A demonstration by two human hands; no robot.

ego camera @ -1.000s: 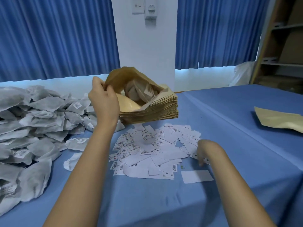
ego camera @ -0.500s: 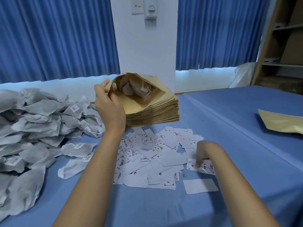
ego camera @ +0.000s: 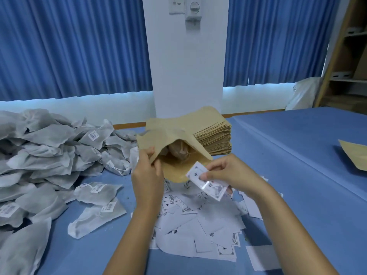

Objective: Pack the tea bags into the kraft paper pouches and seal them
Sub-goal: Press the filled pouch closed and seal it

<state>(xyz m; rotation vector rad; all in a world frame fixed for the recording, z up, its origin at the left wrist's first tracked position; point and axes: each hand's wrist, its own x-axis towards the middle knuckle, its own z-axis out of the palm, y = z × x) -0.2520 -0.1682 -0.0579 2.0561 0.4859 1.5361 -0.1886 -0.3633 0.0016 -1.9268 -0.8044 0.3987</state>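
Pouch [ego camera: 168, 133], kraft paper: mouth edge gripped in the fingers of the left hand [ego camera: 148, 181], held open, tea bag [ego camera: 178, 150] inside. Printed slip [ego camera: 213, 189]: pinched by right hand [ego camera: 232, 173] thumb and fingers, just beside the pouch mouth. Beyond the fingers, stacked pouches [ego camera: 216, 137]; left of them, heaped tea bags [ego camera: 49, 153]; beneath, loose slips [ego camera: 188, 225] on blue cloth [ego camera: 297, 175].

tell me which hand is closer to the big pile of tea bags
Left. The left hand holds the open pouch just right of the tea bag pile; the right hand is farther right, pinching a printed slip.
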